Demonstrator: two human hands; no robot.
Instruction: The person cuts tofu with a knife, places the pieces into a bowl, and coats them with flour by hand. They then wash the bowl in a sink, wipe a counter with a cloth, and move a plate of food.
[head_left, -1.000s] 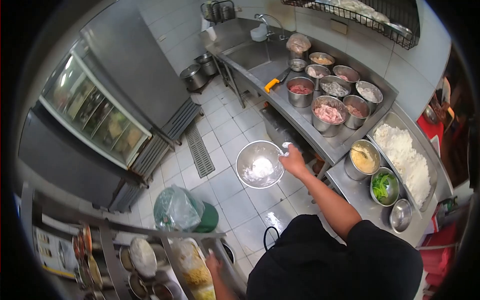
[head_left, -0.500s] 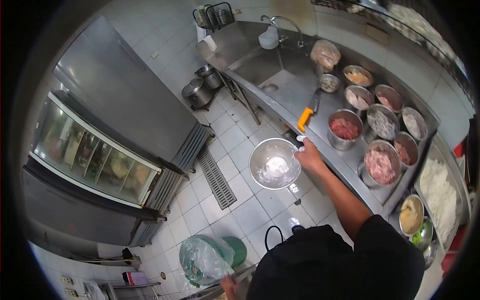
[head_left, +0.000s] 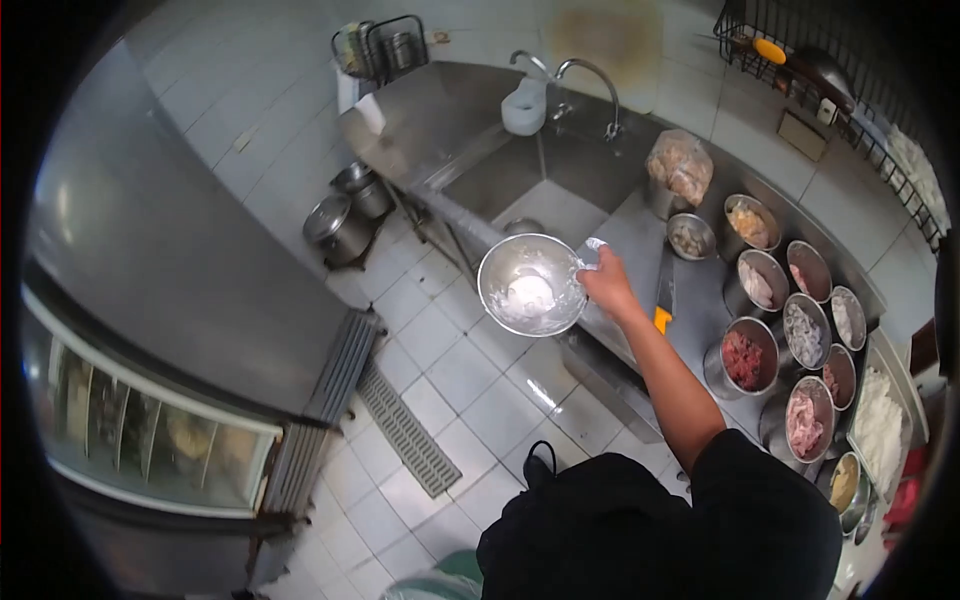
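My right hand point(head_left: 606, 284) reaches forward, fingers closed on the rim of a metal mixing bowl point(head_left: 497, 303). The bowl is tilted towards me, and white residue point(head_left: 530, 295) coats its bottom and streaks its inner wall. A small white scrap point(head_left: 594, 246) shows at my fingertips. The bowl hangs in front of the sink's near edge, overlapping the counter edge in this view. To the right of my wrist lies a knife with an orange handle point(head_left: 663, 319) on the steel counter. My left hand is out of view.
The steel sink point(head_left: 560, 205) with a faucet point(head_left: 590, 75) lies beyond the bowl. Several metal containers of meat point(head_left: 742, 360) stand at the right, near a bag of food point(head_left: 680, 168). Pots point(head_left: 338, 230) sit on the floor; a steel refrigerator point(head_left: 190, 230) stands left.
My view has turned and moved towards the sink, carrying the bowl closer to it. My left hand, earlier at the plastic-lined green bin, has left the view.
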